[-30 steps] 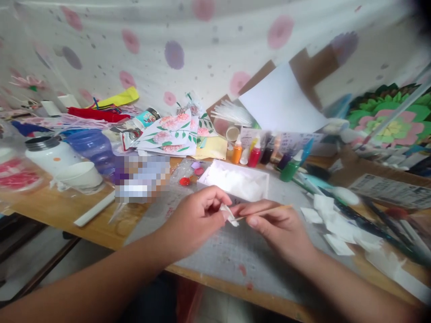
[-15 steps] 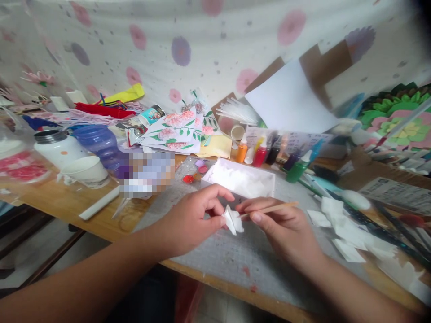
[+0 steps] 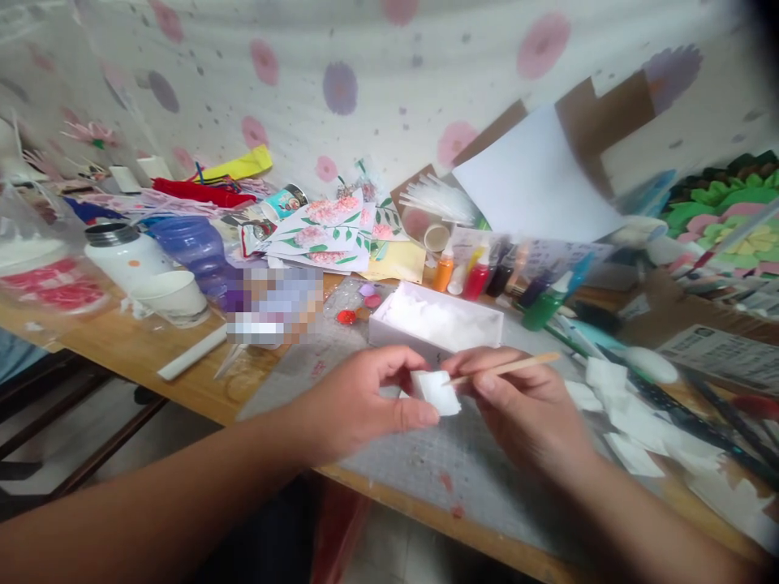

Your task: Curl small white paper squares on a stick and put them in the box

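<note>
Between the thumb and fingers of my left hand [image 3: 371, 401] is a small piece of white paper [image 3: 439, 392], its flat face turned up toward me. My right hand [image 3: 517, 397] pinches a thin wooden stick [image 3: 517, 366], whose tip rests at the top right edge of the white piece. Just beyond both hands stands a white box [image 3: 405, 339] filled with fluffy white material [image 3: 435, 318]. To the right of my right hand lie several loose white paper squares [image 3: 633, 414] on the grey cutting mat [image 3: 419, 478].
Behind the box stand small paint bottles, among them an orange one [image 3: 444, 272] and a green one [image 3: 546, 304]. At left are a paper cup [image 3: 174, 298], a white jar [image 3: 122, 259] and a white roll [image 3: 191, 354]. A cardboard box [image 3: 712, 324] fills the right side.
The white piece has turned from edge-on to showing its flat face. My left thumb has moved right across its lower edge. The view has shifted slightly.
</note>
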`<state>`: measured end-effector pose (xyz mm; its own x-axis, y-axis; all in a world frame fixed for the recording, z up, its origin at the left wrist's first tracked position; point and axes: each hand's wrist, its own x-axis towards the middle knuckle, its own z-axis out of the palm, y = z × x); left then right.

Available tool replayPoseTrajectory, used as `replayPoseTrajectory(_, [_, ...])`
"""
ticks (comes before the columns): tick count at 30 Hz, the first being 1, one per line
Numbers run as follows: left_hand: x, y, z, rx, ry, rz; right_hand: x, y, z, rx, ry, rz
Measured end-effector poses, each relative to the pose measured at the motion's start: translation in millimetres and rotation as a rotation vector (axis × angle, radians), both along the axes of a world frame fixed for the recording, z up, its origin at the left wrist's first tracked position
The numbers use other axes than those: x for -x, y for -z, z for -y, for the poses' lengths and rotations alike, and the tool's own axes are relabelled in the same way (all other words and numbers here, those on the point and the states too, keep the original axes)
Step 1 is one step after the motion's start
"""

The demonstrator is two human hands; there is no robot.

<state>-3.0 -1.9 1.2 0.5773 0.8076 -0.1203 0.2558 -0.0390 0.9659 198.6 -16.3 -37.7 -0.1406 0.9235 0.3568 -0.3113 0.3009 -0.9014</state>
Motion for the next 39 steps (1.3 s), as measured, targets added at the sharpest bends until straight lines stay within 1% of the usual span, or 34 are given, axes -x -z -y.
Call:
replayPoseTrajectory(2, [-6.7, 2.8, 3.2, 0.092, -0.067, 0.066, -0.8, -0.5, 0.0, -0.025, 0.009, 0.011])
replayPoseTrajectory(4, [-8.6, 6.1, 1.8, 0.089, -0.108, 0.095, -2.6, 0.0, -0.1, -0.051, 0.020, 0.036])
replayPoseTrajectory(6, [-7.7, 7.2, -1.2, -0.017, -0.130, 0.041, -4.9, 0.5, 0.4, -0.080, 0.006, 0.065])
replayPoseTrajectory(9, [-6.8, 3.5, -3.4, -0.249, -0.158, -0.138, -7.3, -0.8, 2.7, -0.114, -0.027, 0.112])
replayPoseTrajectory(11, [-7.7, -0.8, -3.0, -0.334, -0.163, -0.210, -7.5, -2.8, 4.3, -0.114, -0.016, 0.170])
replayPoseTrajectory(13, [-8.7, -4.2, -2.6, -0.333, -0.148, -0.216, -6.7, -4.7, 5.0, -0.099, 0.015, 0.225])
replayPoseTrajectory(15, [-9.1, -5.9, -2.9, -0.294, -0.132, -0.193, -5.5, -5.8, 4.7, -0.070, 0.039, 0.237])
replayPoseTrajectory(17, [-9.1, -5.8, -3.9, -0.276, -0.142, -0.198, -4.6, -5.9, 3.4, -0.064, 0.057, 0.239])
replayPoseTrajectory(19, [-8.9, -4.3, -5.2, -0.308, -0.169, -0.260, -4.2, -5.6, 1.9, -0.073, 0.092, 0.307])
replayPoseTrajectory(23, [-9.5, 0.8, -6.8, -0.386, -0.186, -0.364, -4.2, -4.7, -0.7, -0.142, 0.168, 0.530])
replayPoseTrajectory(25, [-10.3, 2.6, -6.7, -0.413, -0.190, -0.364, -4.1, -5.0, -1.4, -0.206, 0.165, 0.633])
replayPoseTrajectory(27, [-10.9, 3.0, -6.0, -0.439, -0.158, -0.323, -4.1, -6.0, -1.9, -0.248, 0.149, 0.699])
replayPoseTrajectory(31, [-11.6, 1.9, -5.4, -0.472, -0.069, -0.187, -4.4, -9.1, -1.8, -0.205, 0.119, 0.691])
replayPoseTrajectory(34, [-13.2, 2.2, -6.6, -0.478, -0.099, -0.174, -4.3, -12.0, 0.6, -0.202, 0.106, 0.657])
replayPoseTrajectory(37, [-15.7, 3.3, -7.9, -0.481, -0.155, -0.202, -3.2, -14.7, 4.8, -0.254, 0.029, 0.612])
replayPoseTrajectory(39, [-16.5, 3.5, -7.5, -0.469, -0.137, -0.190, -2.4, -15.4, 6.9, -0.271, 0.023, 0.611])
